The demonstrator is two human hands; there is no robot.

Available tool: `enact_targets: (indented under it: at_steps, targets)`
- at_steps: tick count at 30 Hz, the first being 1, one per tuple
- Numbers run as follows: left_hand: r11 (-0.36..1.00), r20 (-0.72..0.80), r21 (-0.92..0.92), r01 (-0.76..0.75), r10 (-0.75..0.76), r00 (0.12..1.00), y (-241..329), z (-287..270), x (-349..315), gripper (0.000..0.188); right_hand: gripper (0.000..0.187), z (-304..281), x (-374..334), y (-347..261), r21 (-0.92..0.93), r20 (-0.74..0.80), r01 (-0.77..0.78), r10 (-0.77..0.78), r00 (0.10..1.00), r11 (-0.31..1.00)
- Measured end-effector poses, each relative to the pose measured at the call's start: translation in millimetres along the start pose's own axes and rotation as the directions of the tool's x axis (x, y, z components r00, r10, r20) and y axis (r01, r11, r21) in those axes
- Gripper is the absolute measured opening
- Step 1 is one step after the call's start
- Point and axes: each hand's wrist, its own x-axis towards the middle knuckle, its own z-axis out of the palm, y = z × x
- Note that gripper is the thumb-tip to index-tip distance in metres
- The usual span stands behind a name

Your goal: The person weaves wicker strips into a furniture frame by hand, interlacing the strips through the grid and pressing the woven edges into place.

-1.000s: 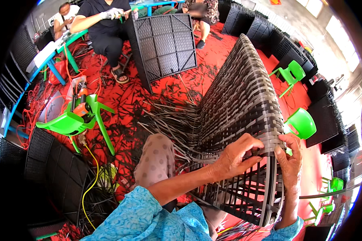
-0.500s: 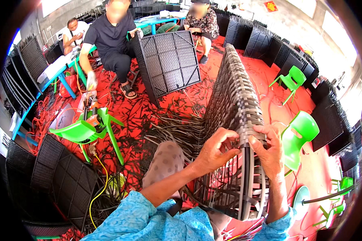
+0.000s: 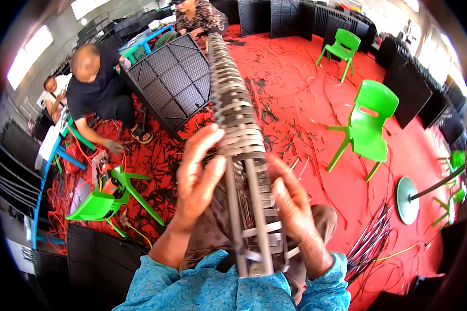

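I'm viewing a partly woven wicker panel [image 3: 239, 122] that is standing edge-on between the wearer's knees [image 3: 324, 220], its bare frame bars [image 3: 257, 207] pointing toward the blue shirt [image 3: 189, 290]. The left hand [image 3: 196, 176] is hanging half open, fingertips at the panel's left edge; the right hand [image 3: 294, 205] is curling along the right edge, and I cannot tell whether it's pinching anything. Beyond, a green plastic chair [image 3: 367, 136] is standing rightward; a co-worker [image 3: 96, 83] is reaching down leftward.

The partly woven frame [image 3: 237, 111] stands at the centre, between the left hand [image 3: 196, 173] and the right hand [image 3: 294, 207]. Far left, another woven panel [image 3: 171, 78] stands just right of a crouching co-worker [image 3: 96, 88]; nearer on that side, a power tool [image 3: 109, 185] rests on a chair [image 3: 92, 206]. Right, one chair [image 3: 372, 122] stands nearer than another chair [image 3: 342, 46]; loose strips [image 3: 370, 241] lie near right on the floor [image 3: 296, 67].
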Motion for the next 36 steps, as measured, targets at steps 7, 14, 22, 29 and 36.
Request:
enact_targets:
  at_steps: [7,14,22,29,36]
  targets:
    - [0.94,0.056,0.341,0.0,-0.02,0.998,28,15,23,0.048,0.044,10,-8,22,-0.167,0.246,0.166,-0.122,0.962,0.972]
    - [0.937,-0.171,0.157,0.313,-0.286,0.943,19,-24,28,0.044,0.045,9,10,44,-0.159,0.422,0.338,-0.246,0.872,0.927]
    - [0.652,0.0,0.75,0.117,-0.178,0.984,28,-26,29,0.037,0.047,-3,61,79,-0.191,0.383,0.32,-0.23,0.895,0.928]
    - [0.494,0.047,0.864,0.093,-0.264,0.964,40,-12,37,0.04,0.059,2,93,75,-0.088,0.313,0.346,-0.303,0.9,0.934]
    - [0.367,0.084,0.928,0.061,-0.364,0.928,42,-13,38,0.05,0.063,4,107,77,-0.079,0.325,0.298,-0.258,0.91,0.951]
